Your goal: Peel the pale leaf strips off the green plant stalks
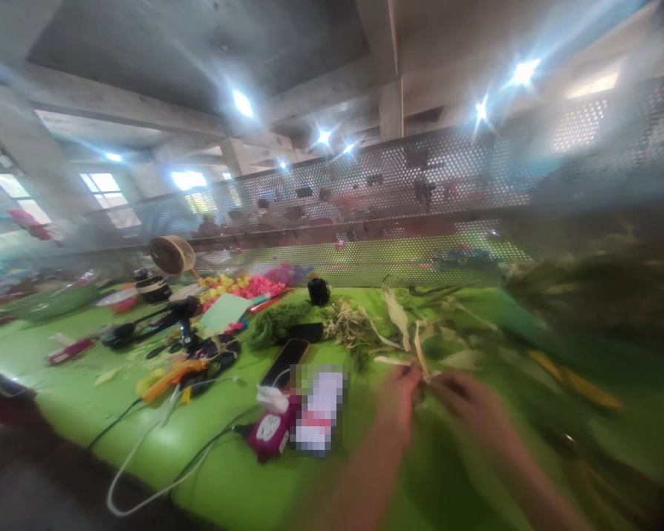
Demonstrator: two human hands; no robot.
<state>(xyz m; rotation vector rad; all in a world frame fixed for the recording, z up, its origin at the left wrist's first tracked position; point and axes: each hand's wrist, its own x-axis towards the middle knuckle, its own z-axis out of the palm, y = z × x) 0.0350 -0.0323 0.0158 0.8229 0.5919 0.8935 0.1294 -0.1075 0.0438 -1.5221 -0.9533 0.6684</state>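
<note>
My left hand (401,391) is closed, its fingertips pinching the lower end of a pale leaf-like strip (419,346) that points upward. My right hand (470,394) comes in from the right, fingers pressed together at the base of the same strip, almost touching the left. Motion blur hides the exact grip. A larger cream leaf (397,317) stands just behind the hands. Left of it lies a heap of thin pale stems (346,324). Blurred green foliage (597,302) spreads on the right.
On the green tabletop (199,457) are a pixelated white item (319,409), a dark phone (288,361), a magenta tissue pack (270,431), cables and a yellow-orange corded tool (171,380). Pink and yellow petals (249,287) lie farther back. A perforated metal panel (365,199) rises behind.
</note>
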